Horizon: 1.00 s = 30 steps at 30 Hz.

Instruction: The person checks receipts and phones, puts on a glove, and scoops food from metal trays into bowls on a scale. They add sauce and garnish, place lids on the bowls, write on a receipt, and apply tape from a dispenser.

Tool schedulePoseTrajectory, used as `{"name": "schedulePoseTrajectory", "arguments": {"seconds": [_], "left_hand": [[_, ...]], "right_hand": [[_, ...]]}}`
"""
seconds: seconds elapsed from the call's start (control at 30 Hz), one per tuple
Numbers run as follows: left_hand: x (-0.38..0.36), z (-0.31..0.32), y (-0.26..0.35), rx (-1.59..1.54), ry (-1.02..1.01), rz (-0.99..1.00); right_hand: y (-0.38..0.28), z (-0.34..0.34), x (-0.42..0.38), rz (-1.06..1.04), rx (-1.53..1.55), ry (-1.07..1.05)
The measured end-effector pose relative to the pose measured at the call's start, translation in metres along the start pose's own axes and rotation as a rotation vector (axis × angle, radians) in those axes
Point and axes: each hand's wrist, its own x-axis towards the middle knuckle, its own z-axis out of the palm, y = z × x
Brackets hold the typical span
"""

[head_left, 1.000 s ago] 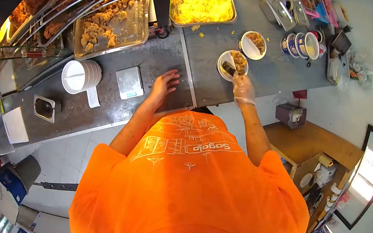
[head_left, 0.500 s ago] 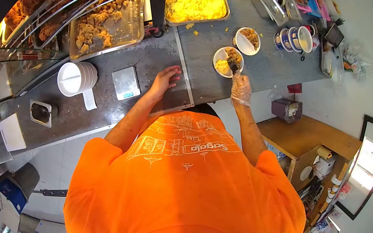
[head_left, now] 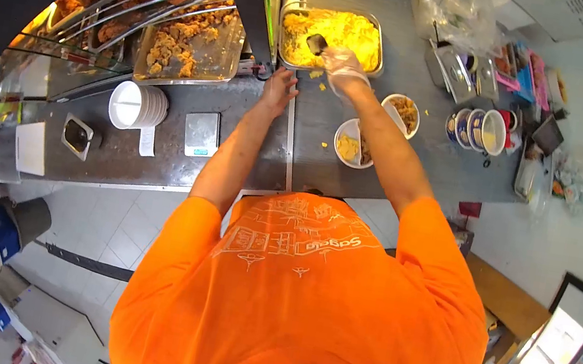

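Note:
My right hand [head_left: 345, 69], in a clear plastic glove, grips a small utensil with a dark spoon-like head [head_left: 317, 44]; its handle is hidden in my fist. The head is over the yellow, crumbly food in a metal tray [head_left: 380, 64]. Near the tray's lower left corner my bare left hand [head_left: 279, 92] rests on the counter with its fingers apart and nothing in them. Below my right forearm stands a divided white bowl [head_left: 350, 129] with yellow food on one side and brown food partly hidden by the arm. A second divided bowl [head_left: 399, 108] holds brown food.
Several white-and-blue tubs [head_left: 475, 130] lie to the right, below metal containers [head_left: 454, 74]. On the left are stacked white bowls [head_left: 138, 108], a scale [head_left: 201, 134] and a small metal pan [head_left: 77, 136]. A tray of fried pieces [head_left: 213, 61] sits in the lit display case.
My right hand has moved with the utensil from the near bowl up to the yellow food tray. My left hand has reached farther forward along the counter. The view has shifted.

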Motion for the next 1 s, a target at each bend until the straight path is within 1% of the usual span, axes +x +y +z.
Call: {"name": "schedulePoseTrajectory", "arguments": {"seconds": [0.03, 0.1, 0.13, 0.2, 0.23, 0.33, 0.37, 0.43, 0.47, 0.53, 0.57, 0.6, 0.67, 0.7, 0.73, 0.8, 0.83, 0.87, 0.93, 1.0], "left_hand": [[0.011, 0.003, -0.003, -0.072, 0.003, 0.012], [0.015, 0.011, -0.003, -0.167, 0.003, 0.039], [0.015, 0.013, -0.003, -0.169, 0.016, 0.046], [0.016, 0.017, -0.001, -0.216, 0.030, 0.030], [0.018, 0.015, -0.003, -0.130, -0.036, 0.072], [0.019, 0.013, -0.006, -0.104, -0.017, 0.062], [0.018, 0.012, -0.006, -0.106, -0.019, 0.062], [0.017, 0.009, -0.007, -0.022, -0.006, 0.116], [0.012, 0.010, -0.005, -0.021, -0.010, 0.114], [0.005, 0.016, -0.001, 0.016, -0.002, 0.165], [0.008, 0.014, -0.002, -0.007, 0.007, 0.133], [0.008, 0.013, -0.004, -0.005, 0.001, 0.133], [0.007, 0.014, -0.004, -0.052, 0.051, 0.105], [0.009, 0.011, -0.003, -0.045, 0.035, 0.081], [0.009, 0.008, -0.004, -0.042, 0.028, 0.081], [0.005, 0.001, -0.006, 0.009, -0.107, 0.049], [0.003, 0.001, -0.005, 0.039, -0.110, 0.054], [0.000, 0.001, -0.005, 0.040, -0.115, 0.056], [-0.011, 0.000, -0.005, 0.063, -0.082, 0.015], [-0.024, -0.003, -0.002, 0.063, -0.116, 0.002]], "right_hand": [[-0.009, 0.002, 0.017, -0.021, 0.010, -0.001], [-0.028, 0.001, 0.041, 0.269, -0.308, -0.245], [-0.026, 0.007, 0.044, 0.257, -0.302, -0.249], [-0.024, 0.020, 0.046, 0.234, -0.152, -0.310], [-0.021, 0.023, 0.048, 0.230, -0.154, -0.313], [-0.009, 0.025, 0.054, -0.313, -0.460, -0.507], [0.003, 0.033, 0.058, -0.312, -0.462, -0.506], [0.033, 0.063, 0.067, -0.288, -0.405, -0.409], [0.039, 0.072, 0.067, -0.284, -0.406, -0.408], [0.047, 0.083, 0.069, -0.590, -0.623, -0.252], [0.036, 0.071, 0.065, -0.586, -0.627, -0.251], [0.024, 0.058, 0.057, -0.302, -0.328, -0.322], [-0.003, 0.029, 0.043, 0.259, 0.277, -0.418], [-0.002, 0.027, 0.037, 0.355, 0.346, -0.380], [0.006, 0.030, 0.038, 0.357, 0.345, -0.374], [0.034, 0.057, 0.042, 0.783, 0.829, -0.400], [0.027, 0.066, 0.036, 0.734, 1.246, -0.266], [0.030, 0.063, 0.034, 0.732, 1.245, -0.261], [0.037, 0.046, 0.028, 0.847, 1.402, -0.319], [0.033, 0.035, 0.026, 0.837, 1.444, -0.310]]}}
